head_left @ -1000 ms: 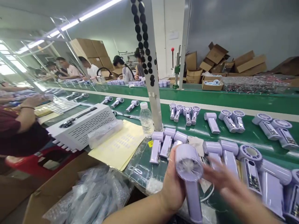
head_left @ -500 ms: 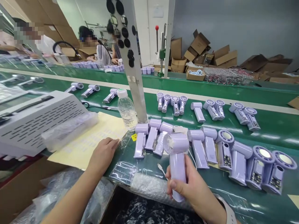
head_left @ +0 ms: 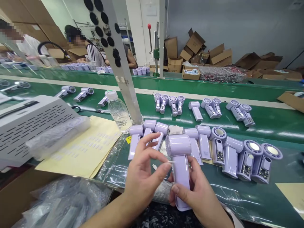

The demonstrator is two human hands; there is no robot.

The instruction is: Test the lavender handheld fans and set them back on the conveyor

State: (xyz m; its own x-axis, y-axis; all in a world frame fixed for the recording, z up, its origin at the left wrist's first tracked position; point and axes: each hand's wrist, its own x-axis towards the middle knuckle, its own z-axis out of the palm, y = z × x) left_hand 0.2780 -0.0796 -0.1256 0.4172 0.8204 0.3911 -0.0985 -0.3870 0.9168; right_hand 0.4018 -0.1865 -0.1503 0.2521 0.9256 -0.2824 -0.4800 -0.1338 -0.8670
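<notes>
My right hand (head_left: 203,193) grips the handle of a lilac handheld fan (head_left: 181,180), held nearly upright over the bench edge with its round head on top. At the fan's left side, just below the head, my left hand (head_left: 143,172) pinches a small thin white strip (head_left: 171,162) between thumb and index finger; the other fingers are raised. The strip is seen almost edge-on, close to or touching the handle; I cannot tell which. Behind my hands stand similar fans (head_left: 204,142), several with open handles showing circuit boards (head_left: 247,164).
A yellow sheet (head_left: 78,155) with rows of small pale labels lies at left, beside a bubble-wrap roll (head_left: 59,136) and a grey slotted box (head_left: 35,123). A water bottle (head_left: 118,114) stands by the metal post (head_left: 125,79). More fans line the green belt (head_left: 152,118). People sit opposite.
My left hand has moved right from the edge of the yellow sheet to the fan, with the white strip in its fingertips. The view has shifted slightly; my right hand still holds the fan.
</notes>
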